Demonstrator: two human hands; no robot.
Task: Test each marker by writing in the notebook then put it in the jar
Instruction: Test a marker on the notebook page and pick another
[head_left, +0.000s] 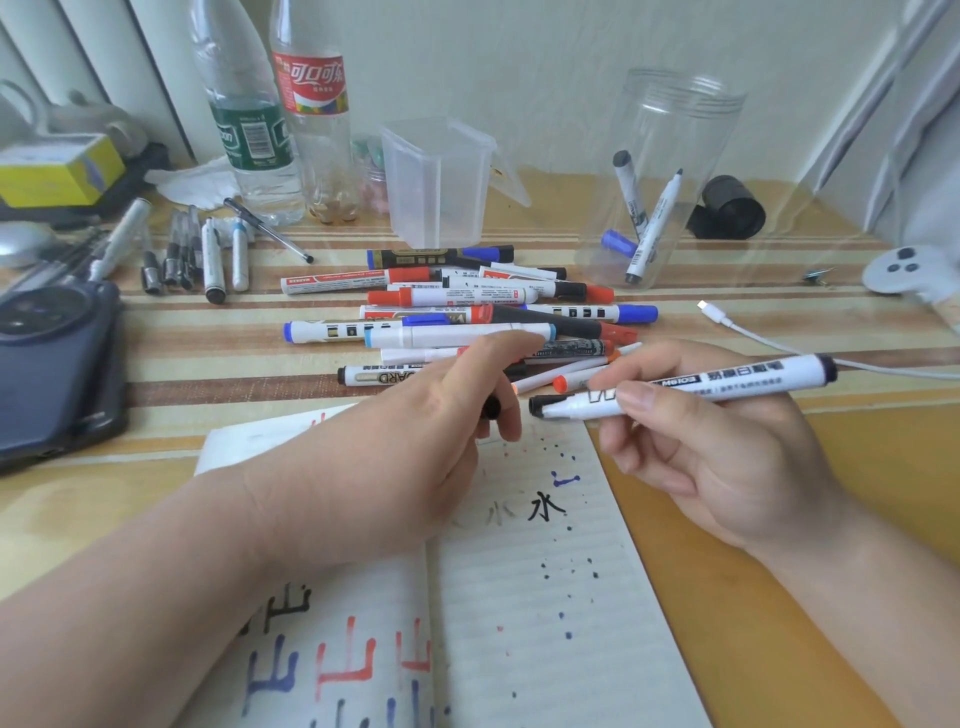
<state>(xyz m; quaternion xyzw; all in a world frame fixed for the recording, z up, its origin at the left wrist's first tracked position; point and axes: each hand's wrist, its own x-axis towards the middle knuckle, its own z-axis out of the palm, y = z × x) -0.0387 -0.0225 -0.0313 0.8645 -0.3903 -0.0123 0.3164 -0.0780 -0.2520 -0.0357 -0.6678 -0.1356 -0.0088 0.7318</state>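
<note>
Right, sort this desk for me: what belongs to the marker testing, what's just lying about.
In the job: white marker in the right hand, black cap in the left hand, notebook, marker pile, clear jar.
Lying about: Coca-Cola bottle, water bottle, phone, plastic jug, white cable, tape roll.

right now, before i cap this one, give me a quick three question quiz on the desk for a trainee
1. True or false: the clear jar is empty.
2. Fill in: the left hand pinches a small black ___.
3. Which hand holds the uncapped white marker? A. the left hand B. the right hand C. neither hand

Key: 1 false, it holds markers. 2 cap. 3 B.
</note>
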